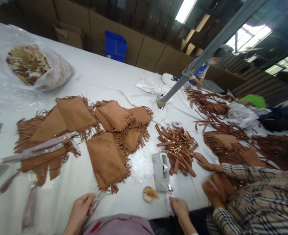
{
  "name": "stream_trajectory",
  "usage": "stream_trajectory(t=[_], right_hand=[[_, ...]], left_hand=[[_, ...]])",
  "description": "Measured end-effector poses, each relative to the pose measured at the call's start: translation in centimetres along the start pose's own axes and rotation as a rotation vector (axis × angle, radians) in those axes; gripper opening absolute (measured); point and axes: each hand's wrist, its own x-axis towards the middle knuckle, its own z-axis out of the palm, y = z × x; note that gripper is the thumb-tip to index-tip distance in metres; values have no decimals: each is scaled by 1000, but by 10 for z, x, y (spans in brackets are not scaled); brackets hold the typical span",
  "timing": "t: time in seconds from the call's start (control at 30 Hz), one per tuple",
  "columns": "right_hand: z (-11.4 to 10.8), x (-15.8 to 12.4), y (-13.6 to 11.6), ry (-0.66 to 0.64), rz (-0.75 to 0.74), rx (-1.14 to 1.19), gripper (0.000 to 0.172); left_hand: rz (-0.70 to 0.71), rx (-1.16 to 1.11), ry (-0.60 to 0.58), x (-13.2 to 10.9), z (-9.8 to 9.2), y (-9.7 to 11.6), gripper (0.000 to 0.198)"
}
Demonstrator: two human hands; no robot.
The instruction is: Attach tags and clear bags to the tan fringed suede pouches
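My left hand (82,206) is closed on a strap wrapped in clear plastic (98,197), at the near edge of the table. Just beyond it lies a brown fringed suede bag (106,160). My right hand (179,207) pinches a pale strip of tape (168,199) below the cutting edge of a white tape dispenser (160,173). Left of the dispenser's front sits a small round dish (147,198) with a yellowish piece in it. More fringed bags (76,112) lie overlapped at the left, with a wrapped strap (43,147) across them.
Brown straps with metal clips (177,148) are heaped beyond the dispenser. At right, a co-worker's plaid sleeve (247,174) and hands reach onto the table. A plastic bag of scraps (60,70) stands far left. A grey metal post (183,80) slants down over the table.
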Motion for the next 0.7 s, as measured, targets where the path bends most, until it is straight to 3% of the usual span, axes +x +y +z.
stream_trajectory(t=[0.13,0.2,0.27,0.4,0.5,0.57,0.7], right_hand=[[6,-16,24,-52,16,-156,38],[17,-26,21,-113,-37,-200,37],[36,-35,0,-187,-152,-213,37],[97,-65,-79,-431,-440,-78,35],[143,-101,-132,-708,-435,15,34],[168,-123,-153,-853,-426,32,34],[200,-144,-166,-907,-386,13,30]], left_hand=[[-4,-20,55,3,9,3,56],[10,-31,68,1,11,6,56],[47,-21,64,-3,12,12,55],[133,78,98,-7,9,22,50],[149,130,124,-8,8,25,48],[166,155,129,-9,8,25,47],[213,216,94,-13,8,26,41]])
